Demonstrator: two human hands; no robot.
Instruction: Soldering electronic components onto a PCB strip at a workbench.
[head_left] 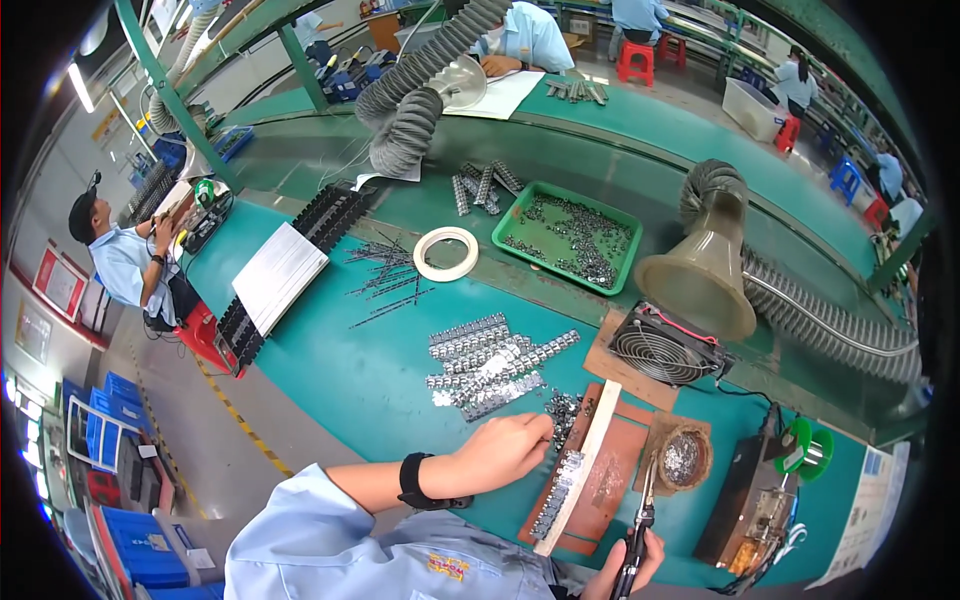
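Note:
My left hand (512,446) is closed in a pinch beside a pile of small dark metal parts (565,408); whatever lies between its fingertips is too small to make out. Just to its right is a brown board (606,478) with a pale wooden strip (590,455) across it, and a row of small metal parts (556,500) stands along the strip. At the lower right, my right hand (640,566) is wrapped round a black-handled metal tool (646,516). The tool's long front points up, close to a round brown dish (706,462) with silvery contents.
Beyond my hands lie several metal part strips (490,365), thin dark rods (385,265), a tape ring (446,254) and a green tray (520,215). A fan (660,350), fume hood (705,280) and green wire spool (815,452) stand right. Co-workers (125,250) sit beyond.

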